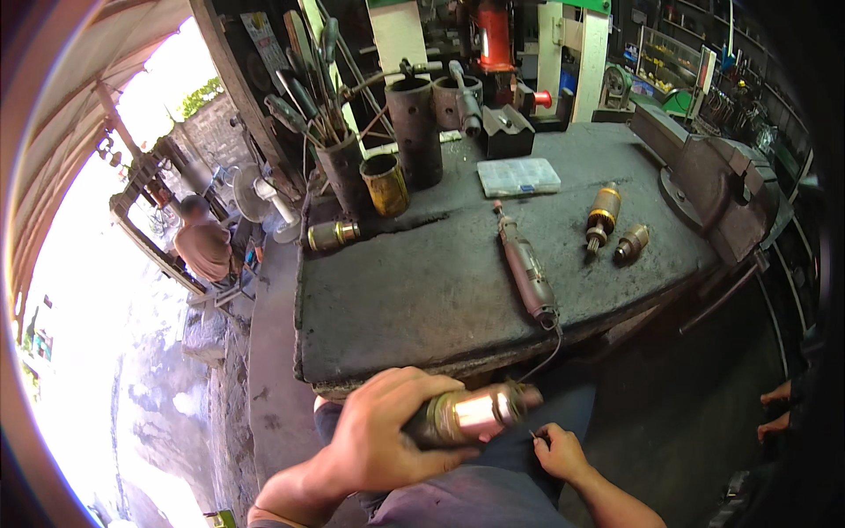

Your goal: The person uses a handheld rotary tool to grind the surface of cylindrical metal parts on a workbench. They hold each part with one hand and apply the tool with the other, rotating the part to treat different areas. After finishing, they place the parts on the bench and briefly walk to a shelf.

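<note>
Above my lap, at the near edge of the workbench, my left hand is wrapped round a motor armature. Its shiny copper-coloured band and blurred shaft end point to the right. My right hand is lower, just right of the armature and apart from it. Its fingers are pinched together, and a thin dark tip shows at them, too small to name. Nearest on the bench lies a slim rotary grinder, its cord dropping over the front edge. Farther right lie another armature and a small starter drive gear.
The bench has a bench vise at right and a plastic parts box behind. Metal pots of tools and a yellow can stand at back left, near a metal cylinder. A person sits far left.
</note>
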Demonstrator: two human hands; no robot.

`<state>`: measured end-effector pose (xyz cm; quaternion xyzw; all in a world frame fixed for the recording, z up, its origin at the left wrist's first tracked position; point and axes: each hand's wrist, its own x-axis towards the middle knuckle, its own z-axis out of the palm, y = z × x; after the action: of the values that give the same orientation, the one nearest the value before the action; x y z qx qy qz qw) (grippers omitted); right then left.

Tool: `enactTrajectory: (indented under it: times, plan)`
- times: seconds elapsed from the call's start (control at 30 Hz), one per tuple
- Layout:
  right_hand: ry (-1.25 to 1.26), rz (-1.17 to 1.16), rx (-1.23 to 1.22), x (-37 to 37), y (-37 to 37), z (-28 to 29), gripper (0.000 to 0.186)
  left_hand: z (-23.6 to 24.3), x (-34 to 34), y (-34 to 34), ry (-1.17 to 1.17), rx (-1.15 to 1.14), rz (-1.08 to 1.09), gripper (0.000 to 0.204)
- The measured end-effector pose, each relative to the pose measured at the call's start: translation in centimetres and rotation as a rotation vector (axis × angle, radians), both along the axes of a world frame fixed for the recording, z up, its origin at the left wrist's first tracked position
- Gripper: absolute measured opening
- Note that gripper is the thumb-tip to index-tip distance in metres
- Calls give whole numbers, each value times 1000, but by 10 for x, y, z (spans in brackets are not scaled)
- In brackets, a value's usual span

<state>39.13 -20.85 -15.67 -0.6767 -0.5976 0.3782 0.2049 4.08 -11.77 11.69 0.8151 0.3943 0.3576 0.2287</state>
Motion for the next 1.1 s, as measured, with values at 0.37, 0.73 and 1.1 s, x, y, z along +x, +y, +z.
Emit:
enactTrajectory:
  times: [0.37,0.73,1.1]
  plan:
    - [272,92,386,-37,65,158,44,-97,16,6,-618,-935,-45,69]
    - [9,567,660,-63,100,207,84,-117,19,-8,-794,-1126,-154,73]
    - [140,366,537,-23,71,131,48,-131,-4,-2,-1110,-1314,-211,75]
